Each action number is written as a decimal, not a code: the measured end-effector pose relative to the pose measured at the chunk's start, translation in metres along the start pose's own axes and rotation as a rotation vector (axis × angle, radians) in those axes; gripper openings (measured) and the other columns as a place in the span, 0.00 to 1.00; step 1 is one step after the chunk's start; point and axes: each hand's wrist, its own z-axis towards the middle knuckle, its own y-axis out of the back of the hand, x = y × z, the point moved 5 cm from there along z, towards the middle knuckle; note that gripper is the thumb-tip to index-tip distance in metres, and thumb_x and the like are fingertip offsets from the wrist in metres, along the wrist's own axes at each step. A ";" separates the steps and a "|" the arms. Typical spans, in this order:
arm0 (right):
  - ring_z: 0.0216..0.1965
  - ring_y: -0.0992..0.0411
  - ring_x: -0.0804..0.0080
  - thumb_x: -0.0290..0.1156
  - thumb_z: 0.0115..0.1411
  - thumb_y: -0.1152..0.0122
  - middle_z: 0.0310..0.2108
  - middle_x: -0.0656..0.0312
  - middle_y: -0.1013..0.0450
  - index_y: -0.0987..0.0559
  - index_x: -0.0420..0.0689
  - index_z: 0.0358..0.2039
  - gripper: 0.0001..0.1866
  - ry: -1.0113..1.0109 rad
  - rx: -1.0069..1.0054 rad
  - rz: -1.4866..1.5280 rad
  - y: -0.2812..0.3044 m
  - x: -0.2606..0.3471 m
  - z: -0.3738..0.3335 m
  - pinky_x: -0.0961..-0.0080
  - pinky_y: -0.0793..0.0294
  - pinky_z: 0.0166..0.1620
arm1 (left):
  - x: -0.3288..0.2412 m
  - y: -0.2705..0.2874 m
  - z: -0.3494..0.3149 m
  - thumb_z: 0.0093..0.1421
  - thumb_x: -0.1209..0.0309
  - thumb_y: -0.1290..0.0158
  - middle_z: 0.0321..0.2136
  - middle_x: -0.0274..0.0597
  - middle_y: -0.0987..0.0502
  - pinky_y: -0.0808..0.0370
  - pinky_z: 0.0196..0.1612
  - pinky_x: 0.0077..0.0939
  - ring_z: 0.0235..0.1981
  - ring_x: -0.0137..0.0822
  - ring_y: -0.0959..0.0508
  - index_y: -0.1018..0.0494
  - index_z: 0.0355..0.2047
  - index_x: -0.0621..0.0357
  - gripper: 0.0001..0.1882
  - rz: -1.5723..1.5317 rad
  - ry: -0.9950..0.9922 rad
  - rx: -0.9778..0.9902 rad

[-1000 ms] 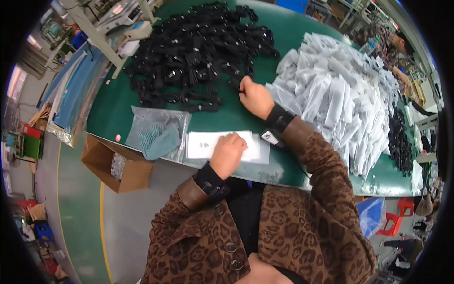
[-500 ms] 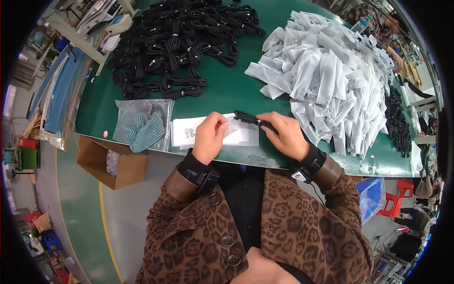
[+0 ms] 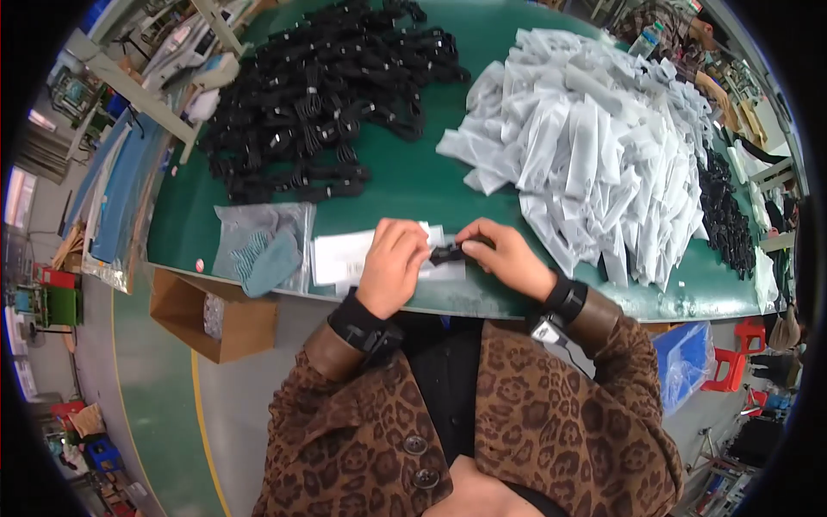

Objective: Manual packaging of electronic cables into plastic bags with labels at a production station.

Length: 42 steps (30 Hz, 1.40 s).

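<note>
A coiled black cable is pinched between the thumb and fingers of my right hand. Its left end reaches my left hand, whose fingers are bent and pressed together at the edge of a whitish plastic bag; the fingertips partly hide that edge. I cannot tell how much of the cable is inside the bag. Beneath and left of my left hand lies a stack of flat white bags along the near table edge.
Many coiled black cables are heaped at the far left of the green table. A large pile of filled white bags covers the right side. A clear bag with a striped cloth lies left; a cardboard box stands below.
My right hand has brought the cable left and nearer, up to my left hand. The left hand has shifted slightly right, its fingers now at the cable's end. The view has tilted a little.
</note>
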 end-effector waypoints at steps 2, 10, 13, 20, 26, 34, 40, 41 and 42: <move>0.22 0.34 0.78 0.29 0.64 0.44 0.28 0.63 0.27 0.23 0.39 0.41 0.08 0.436 -0.154 -0.253 0.002 0.016 -0.002 0.81 0.34 0.26 | 0.005 0.002 0.001 0.50 0.82 0.44 0.36 0.45 0.27 0.31 0.45 0.36 0.41 0.48 0.29 0.30 0.28 0.61 0.07 0.004 0.011 -0.022; 0.24 0.34 0.81 0.25 0.64 0.43 0.27 0.66 0.31 0.24 0.38 0.45 0.10 -0.086 0.011 0.383 -0.006 -0.011 -0.008 0.83 0.33 0.30 | -0.012 0.006 -0.004 0.50 0.81 0.44 0.39 0.44 0.27 0.32 0.46 0.37 0.42 0.49 0.30 0.30 0.29 0.60 0.08 0.025 -0.075 0.007; 0.27 0.32 0.78 0.22 0.62 0.42 0.29 0.64 0.30 0.25 0.40 0.48 0.13 0.146 0.006 -0.151 -0.013 0.014 -0.008 0.82 0.31 0.33 | -0.012 0.009 -0.001 0.50 0.82 0.43 0.39 0.43 0.27 0.31 0.45 0.36 0.42 0.49 0.30 0.30 0.30 0.61 0.08 0.004 -0.031 -0.027; 0.33 0.31 0.74 0.19 0.55 0.37 0.43 0.59 0.30 0.23 0.41 0.46 0.17 0.669 -0.248 -0.073 -0.013 0.071 -0.020 0.78 0.28 0.37 | -0.001 0.019 0.017 0.58 0.77 0.46 0.40 0.42 0.26 0.31 0.47 0.29 0.43 0.39 0.28 0.30 0.32 0.61 0.04 -0.342 0.140 -0.105; 0.31 0.31 0.72 0.16 0.53 0.37 0.40 0.59 0.30 0.23 0.40 0.39 0.13 0.763 -0.277 -0.339 -0.015 0.097 -0.001 0.78 0.29 0.35 | 0.009 0.012 0.042 0.67 0.72 0.51 0.42 0.36 0.26 0.30 0.49 0.24 0.44 0.27 0.27 0.30 0.42 0.64 0.08 -1.079 0.484 -0.093; 0.31 0.30 0.63 0.15 0.53 0.38 0.33 0.56 0.30 0.26 0.38 0.31 0.07 0.892 -0.597 -0.592 0.034 0.115 -0.001 0.73 0.30 0.35 | 0.017 0.010 0.039 0.64 0.73 0.47 0.40 0.39 0.25 0.30 0.48 0.23 0.44 0.31 0.25 0.28 0.42 0.62 0.08 -0.963 0.457 -0.151; 0.41 0.29 0.52 0.22 0.54 0.39 0.39 0.53 0.29 0.24 0.41 0.39 0.11 0.811 -0.903 -0.934 0.079 0.137 0.041 0.65 0.29 0.42 | 0.034 -0.003 -0.013 0.52 0.73 0.39 0.35 0.46 0.29 0.29 0.45 0.38 0.39 0.49 0.28 0.25 0.38 0.59 0.13 0.026 0.067 0.150; 0.43 0.29 0.51 0.23 0.54 0.38 0.40 0.52 0.29 0.23 0.42 0.41 0.13 0.780 -0.817 -0.920 0.072 0.128 0.062 0.64 0.28 0.43 | 0.034 -0.005 -0.014 0.52 0.73 0.39 0.35 0.46 0.29 0.29 0.45 0.38 0.39 0.49 0.28 0.25 0.38 0.59 0.13 0.047 0.052 0.134; 0.44 0.30 0.51 0.24 0.53 0.38 0.41 0.52 0.30 0.24 0.42 0.43 0.15 0.772 -0.689 -0.913 0.059 0.114 0.086 0.63 0.28 0.44 | 0.029 -0.008 -0.012 0.52 0.72 0.39 0.33 0.44 0.30 0.30 0.43 0.38 0.38 0.48 0.28 0.26 0.35 0.59 0.11 0.103 0.054 0.159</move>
